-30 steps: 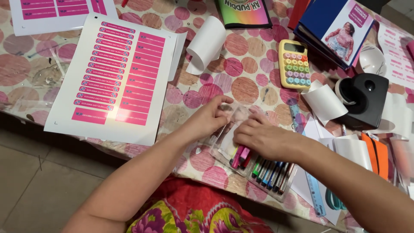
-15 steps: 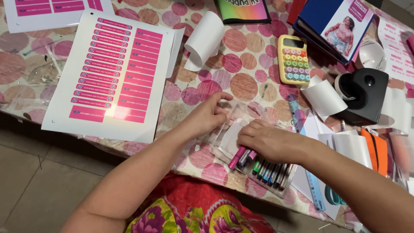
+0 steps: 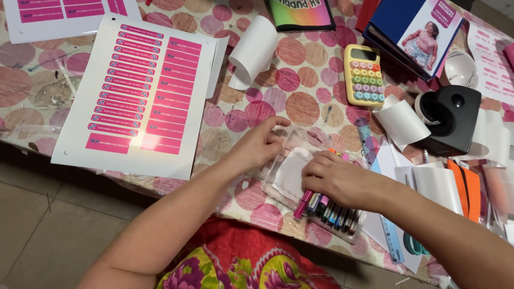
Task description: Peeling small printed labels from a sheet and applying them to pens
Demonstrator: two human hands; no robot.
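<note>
A clear plastic case (image 3: 293, 170) with several coloured markers (image 3: 326, 207) lies on the table near its front edge. My left hand (image 3: 261, 145) rests on the case's upper left corner, fingers curled against the plastic. My right hand (image 3: 338, 180) lies over the markers, fingers pressing down on them and on a white patch in the case. Both hands touch the case; the marker caps stick out below my right hand.
A white sheet of pink labels (image 3: 136, 95) lies to the left. A yellow calculator (image 3: 364, 75), curled white paper rolls (image 3: 253, 52), a black tape dispenser (image 3: 450, 119), a blue ruler (image 3: 379, 187) and books (image 3: 415, 29) crowd the spotted tablecloth (image 3: 300, 107).
My right hand has slid slightly left over the markers and the white patch. The left hand has stayed at the case's corner. The view has shifted a little.
</note>
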